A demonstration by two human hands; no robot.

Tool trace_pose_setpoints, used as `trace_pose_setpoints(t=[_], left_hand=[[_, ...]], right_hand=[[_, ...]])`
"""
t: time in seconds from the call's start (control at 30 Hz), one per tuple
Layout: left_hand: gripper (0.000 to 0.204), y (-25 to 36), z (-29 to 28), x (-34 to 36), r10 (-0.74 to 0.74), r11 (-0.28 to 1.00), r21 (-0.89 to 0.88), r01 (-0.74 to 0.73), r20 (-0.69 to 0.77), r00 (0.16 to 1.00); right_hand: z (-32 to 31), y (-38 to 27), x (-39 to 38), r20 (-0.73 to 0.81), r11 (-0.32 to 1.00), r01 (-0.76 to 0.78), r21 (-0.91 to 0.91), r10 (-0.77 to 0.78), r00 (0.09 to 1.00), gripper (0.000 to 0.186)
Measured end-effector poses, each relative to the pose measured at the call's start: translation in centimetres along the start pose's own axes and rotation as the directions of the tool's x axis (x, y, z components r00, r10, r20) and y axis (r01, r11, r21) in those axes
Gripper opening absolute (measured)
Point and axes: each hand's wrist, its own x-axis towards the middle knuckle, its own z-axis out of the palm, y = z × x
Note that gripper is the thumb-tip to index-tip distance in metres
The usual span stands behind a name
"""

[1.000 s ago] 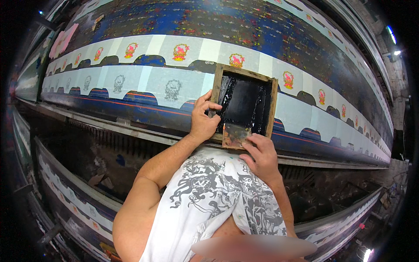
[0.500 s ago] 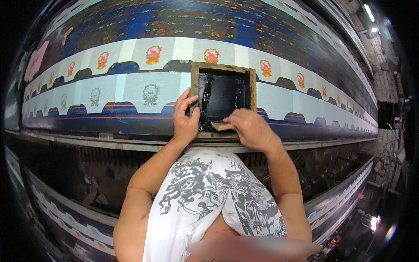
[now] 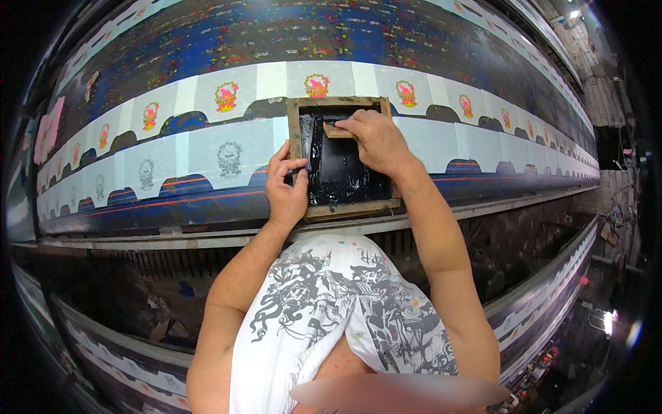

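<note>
A wooden-edged printing screen lies on the near row of pale fabric pieces. Wet black ink coats its inside. My left hand grips the left bar of the frame, fingers on the outside and over the wood. My right hand is closed on the wooden handle of a squeegee, near the far end of the screen. The squeegee's lower edge is partly hidden. A grey line print shows on the fabric piece left of the frame; the fabric beneath the screen is hidden.
A long dark table runs left to right, its pale rail along my side. Beyond the near row, another row of fabric carries red and yellow prints. A pink cloth lies far left. Behind me stands another table with fabric.
My right hand has pushed the squeegee from the near end of the screen to its far end. The left hand stays on the frame. The whole view has shifted slightly.
</note>
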Motion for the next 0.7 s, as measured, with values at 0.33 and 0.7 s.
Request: trace_pose_setpoints(t=[0.33,0.7], left_hand=[[0.037,-0.1,-0.3,-0.2,-0.025,1.000,0.004,0.025,0.035,0.999],[0.046,0.4,0.1,0.1,0.005,0.990,0.141,-0.011,0.039,0.999]], right_hand=[[0.1,-8.0,-8.7,0.015,1.000,-0.013,0.026,0.013,1.000,0.040],[-0.3,-8.8,-14.7,-0.084,0.968,-0.095,0.231,0.117,0.990,0.047]])
